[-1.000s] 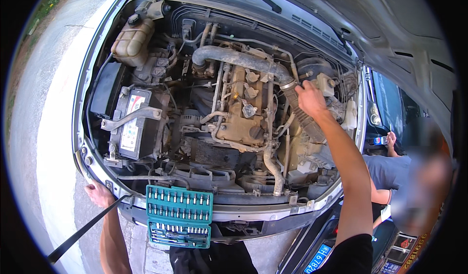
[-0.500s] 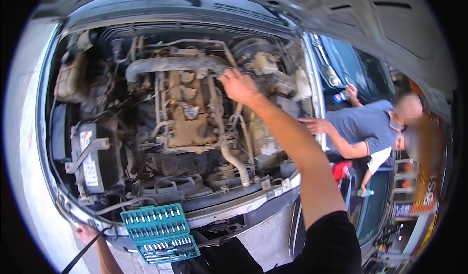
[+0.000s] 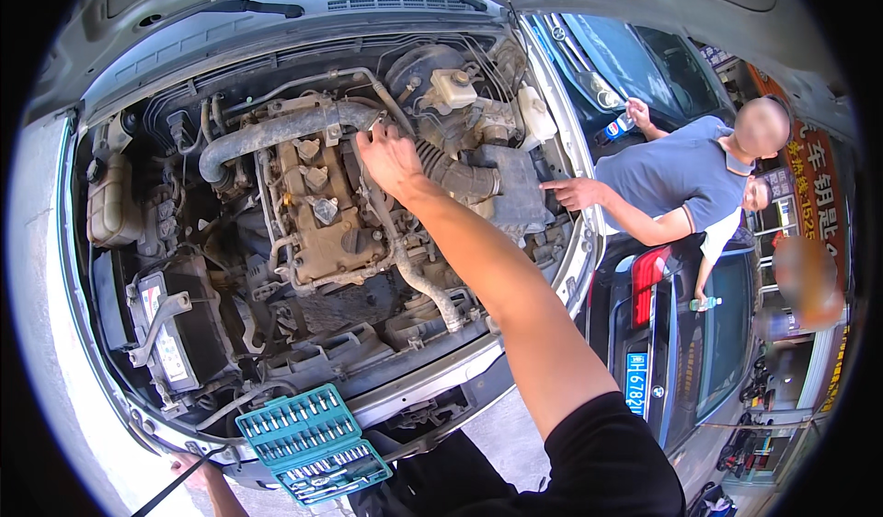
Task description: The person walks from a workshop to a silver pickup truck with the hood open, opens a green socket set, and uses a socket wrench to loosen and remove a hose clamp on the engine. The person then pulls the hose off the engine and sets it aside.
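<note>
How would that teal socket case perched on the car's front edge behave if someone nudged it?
The teal socket case would probably feel heavy for its size, since it's packed with metal bits. It lies open and overhangs the car's front edge, so a nudge might tip it off and spill bits.

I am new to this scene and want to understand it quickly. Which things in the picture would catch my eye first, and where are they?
First comes the open engine bay filling the middle, with the person's right hand reaching in to the grey intake pipe near its top. At the lower edge, a teal socket set case lies open on the car's front, and the left hand beside it grips a dark rod. At the right, another person in a blue shirt points into the bay.
</note>
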A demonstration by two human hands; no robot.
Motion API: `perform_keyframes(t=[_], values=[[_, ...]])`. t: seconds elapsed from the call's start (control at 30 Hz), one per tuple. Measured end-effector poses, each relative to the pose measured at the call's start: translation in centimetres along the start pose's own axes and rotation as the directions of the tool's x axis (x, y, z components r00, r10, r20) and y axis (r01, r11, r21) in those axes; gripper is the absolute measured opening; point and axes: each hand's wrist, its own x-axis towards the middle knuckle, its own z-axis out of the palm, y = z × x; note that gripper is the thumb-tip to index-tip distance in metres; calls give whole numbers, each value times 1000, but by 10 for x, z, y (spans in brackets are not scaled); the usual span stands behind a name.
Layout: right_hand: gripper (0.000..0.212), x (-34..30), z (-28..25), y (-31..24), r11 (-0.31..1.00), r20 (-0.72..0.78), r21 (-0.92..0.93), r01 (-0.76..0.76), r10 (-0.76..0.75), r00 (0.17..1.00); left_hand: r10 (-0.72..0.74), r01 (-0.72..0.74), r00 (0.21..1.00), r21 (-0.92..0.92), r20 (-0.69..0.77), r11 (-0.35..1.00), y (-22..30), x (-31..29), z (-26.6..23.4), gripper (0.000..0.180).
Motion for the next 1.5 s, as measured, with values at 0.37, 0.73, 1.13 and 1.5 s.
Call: perform_keyframes(t=[0.37, 0.73, 1.13, 1.5], values=[[41, 7, -41, 30, 993, 112, -36, 111, -107, 988, -93, 92, 996, -106, -3, 990, 32, -22, -13, 69], [29, -22, -37, 17, 661, -130, 700, -271, 490, 862, -113, 113, 994, -126, 5, 986, 31, -24, -12, 63], [24, -61, -23, -197, -614, 567, 299, -730, -501, 654, -137, 125, 989, -176, -57, 976, 35, -39, -24, 43], [40, 33, 83, -384, -801, 834, 268, -536, -86, 546, -118, 99, 989, -202, -85, 974, 41, -44, -30, 45]])
